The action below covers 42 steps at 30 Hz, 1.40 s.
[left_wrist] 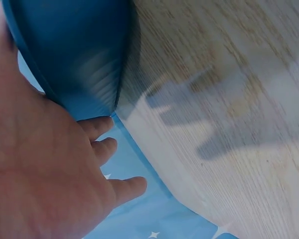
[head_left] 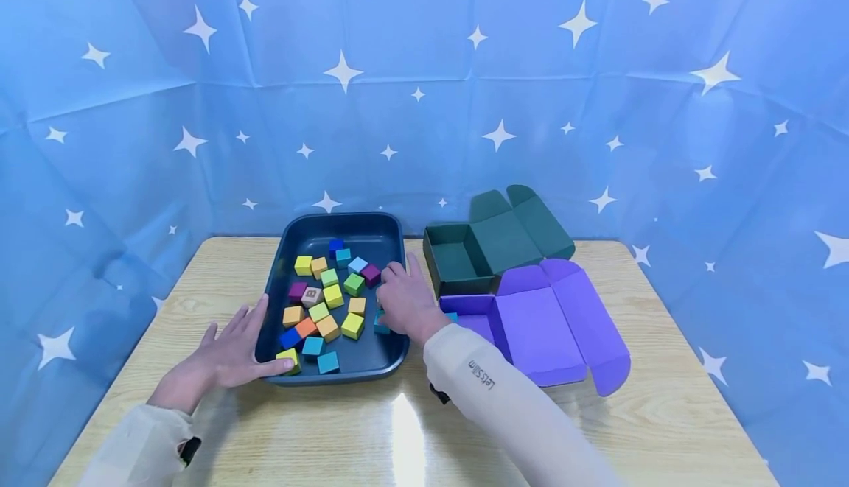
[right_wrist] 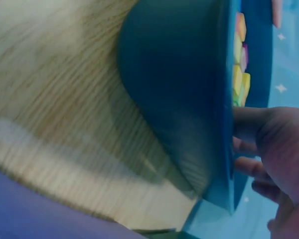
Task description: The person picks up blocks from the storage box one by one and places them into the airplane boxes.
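A dark blue tray (head_left: 378, 365) holds several coloured wooden cubes. My left hand (head_left: 228, 351) rests on its left rim with fingers spread, the thumb lying over the near-left corner against a yellow cube (head_left: 290, 360). In the left wrist view this hand (left_wrist: 55, 164) lies along the tray's outer wall (left_wrist: 74, 45). My right hand (head_left: 407, 301) reaches over the right rim, thumb and curled fingers at a teal cube (head_left: 382, 324) by the inner wall. In the right wrist view the tray wall (right_wrist: 179, 74) hides that hand's fingertips.
Right of the tray stands an open purple box (head_left: 540, 325), with a teal cube (head_left: 452, 317) inside, partly behind my right wrist. Behind it is an open dark green box (head_left: 458, 286). A blue star-patterned curtain (head_left: 424, 133) surrounds the wooden table (head_left: 318, 435).
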Motion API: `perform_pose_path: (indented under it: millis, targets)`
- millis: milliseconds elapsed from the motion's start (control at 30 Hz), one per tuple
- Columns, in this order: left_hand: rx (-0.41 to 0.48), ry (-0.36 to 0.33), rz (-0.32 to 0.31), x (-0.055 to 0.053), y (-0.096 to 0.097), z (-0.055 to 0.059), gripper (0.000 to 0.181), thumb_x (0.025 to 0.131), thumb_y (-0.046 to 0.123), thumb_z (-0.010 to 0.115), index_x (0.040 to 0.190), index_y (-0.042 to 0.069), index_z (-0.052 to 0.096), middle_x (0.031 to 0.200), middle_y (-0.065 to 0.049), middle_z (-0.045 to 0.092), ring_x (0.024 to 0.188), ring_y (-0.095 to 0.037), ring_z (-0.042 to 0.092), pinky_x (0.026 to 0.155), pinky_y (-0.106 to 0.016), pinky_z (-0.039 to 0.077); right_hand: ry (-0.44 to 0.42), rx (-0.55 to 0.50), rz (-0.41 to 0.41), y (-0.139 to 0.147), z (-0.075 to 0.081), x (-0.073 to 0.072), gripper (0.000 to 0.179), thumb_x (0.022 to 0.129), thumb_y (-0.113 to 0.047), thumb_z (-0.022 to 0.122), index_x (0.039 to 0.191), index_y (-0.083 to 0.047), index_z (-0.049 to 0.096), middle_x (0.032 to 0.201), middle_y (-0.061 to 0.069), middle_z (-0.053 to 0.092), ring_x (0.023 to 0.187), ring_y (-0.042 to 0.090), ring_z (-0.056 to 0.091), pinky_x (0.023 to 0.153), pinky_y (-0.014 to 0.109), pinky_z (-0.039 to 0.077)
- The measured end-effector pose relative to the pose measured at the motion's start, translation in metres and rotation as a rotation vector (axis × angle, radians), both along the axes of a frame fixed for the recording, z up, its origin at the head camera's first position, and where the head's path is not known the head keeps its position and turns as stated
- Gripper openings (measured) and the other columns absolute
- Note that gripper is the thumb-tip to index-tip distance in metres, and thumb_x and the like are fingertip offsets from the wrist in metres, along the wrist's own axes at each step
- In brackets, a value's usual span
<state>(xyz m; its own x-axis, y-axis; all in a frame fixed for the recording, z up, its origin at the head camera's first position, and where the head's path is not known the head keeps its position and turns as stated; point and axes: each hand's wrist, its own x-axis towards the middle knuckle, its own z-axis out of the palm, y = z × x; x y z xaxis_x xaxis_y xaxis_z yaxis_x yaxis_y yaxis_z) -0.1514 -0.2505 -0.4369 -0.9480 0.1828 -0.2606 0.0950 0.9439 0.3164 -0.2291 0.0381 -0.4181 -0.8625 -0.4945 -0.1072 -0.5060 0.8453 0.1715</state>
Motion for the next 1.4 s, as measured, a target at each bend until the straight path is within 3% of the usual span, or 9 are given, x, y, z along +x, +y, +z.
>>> perform_pose_path:
  millis: [333,833,1033,1400]
  targets:
    - [-0.008,0.028,0.010,0.000,0.000,-0.005,0.123,0.077,0.074,0.060,0.156,0.005,-0.005,0.157,-0.032,0.017,0.144,-0.054,0.012,0.106,-0.080,0.003,0.000,0.086,-0.009,-0.008,-0.013,0.001,0.044,0.083,-0.058,0.068,0.111,-0.025,0.073,0.141,0.000,0.054,0.141,0.023,0.035,0.123,0.058,0.010]
    - [0.016,0.039,0.009,0.002,0.000,-0.003,0.125,0.076,0.072,0.064,0.156,0.005,-0.005,0.157,-0.032,0.018,0.144,-0.054,0.012,0.106,-0.080,0.004,-0.011,0.087,0.007,-0.012,-0.016,0.001,0.037,0.086,-0.053,0.067,0.107,-0.023,0.074,0.141,-0.001,0.054,0.142,0.023,0.034,0.123,0.057,0.007]
    - [0.031,0.035,0.014,0.002,0.001,-0.005,0.126,0.075,0.072,0.064,0.156,0.005,-0.004,0.158,-0.031,0.017,0.144,-0.053,0.012,0.107,-0.080,0.003,0.007,0.018,-0.002,-0.012,-0.002,0.002,0.036,0.085,-0.051,0.069,0.103,-0.021,0.075,0.140,-0.001,0.054,0.144,0.023,0.031,0.123,0.058,0.008]
    - [0.025,0.047,0.020,0.001,0.000,-0.009,0.127,0.074,0.074,0.064,0.156,0.005,-0.004,0.158,-0.031,0.017,0.144,-0.053,0.012,0.106,-0.081,0.003,0.051,-0.069,-0.002,0.004,0.036,0.008,0.037,0.084,-0.048,0.073,0.109,-0.021,0.074,0.136,-0.003,0.056,0.144,0.023,0.031,0.123,0.057,0.010]
